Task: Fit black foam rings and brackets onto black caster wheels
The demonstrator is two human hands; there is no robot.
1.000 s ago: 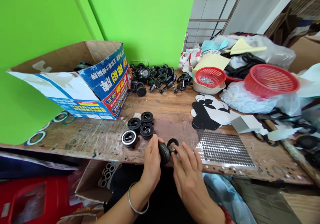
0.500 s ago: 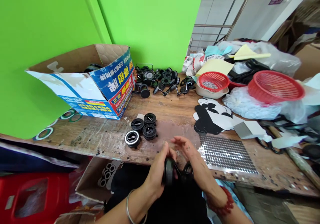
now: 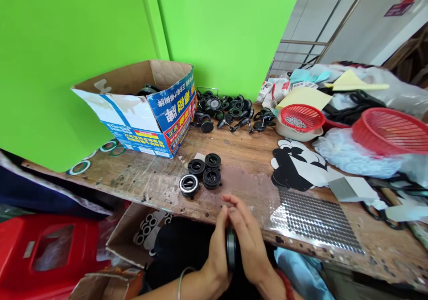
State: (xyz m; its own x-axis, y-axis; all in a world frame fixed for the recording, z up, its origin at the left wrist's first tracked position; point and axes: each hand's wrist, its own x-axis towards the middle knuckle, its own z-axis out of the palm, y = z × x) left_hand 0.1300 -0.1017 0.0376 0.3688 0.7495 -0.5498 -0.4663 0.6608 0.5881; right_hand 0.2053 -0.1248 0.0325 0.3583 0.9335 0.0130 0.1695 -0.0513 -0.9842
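Left hand (image 3: pixel 219 246) is almost flat, and its palm presses on one side of a black disc (image 3: pixel 231 252). Right hand (image 3: pixel 249 242) has its fingers close together and presses on the other side. So the disc stands on its rim between the two palms, just before the middle of the near edge of the table (image 3: pixel 160 179). How the covered fingers of the left hand lie, I cannot tell.

Beyond the fingertips, a little to the left, four cups (image 3: pixel 211 179) sit close together; the nearest to the left end carries a silver ring (image 3: pixel 183 184). To the right, along the near edge, lies a dotted sheet (image 3: pixel 317 219), and behind it are black and white cut-outs (image 3: pixel 294 166).

Farther back, a small red basket (image 3: pixel 316 116) with metal bits sits in a pale bowl (image 3: pixel 299 133). A pile of black parts (image 3: pixel 230 108) occupies the middle of the far edge, beside a carton (image 3: pixel 133 113). Green and white rings (image 3: pixel 80 167) lie at the left edge. Below this end is a red stool (image 3: pixel 20 246).
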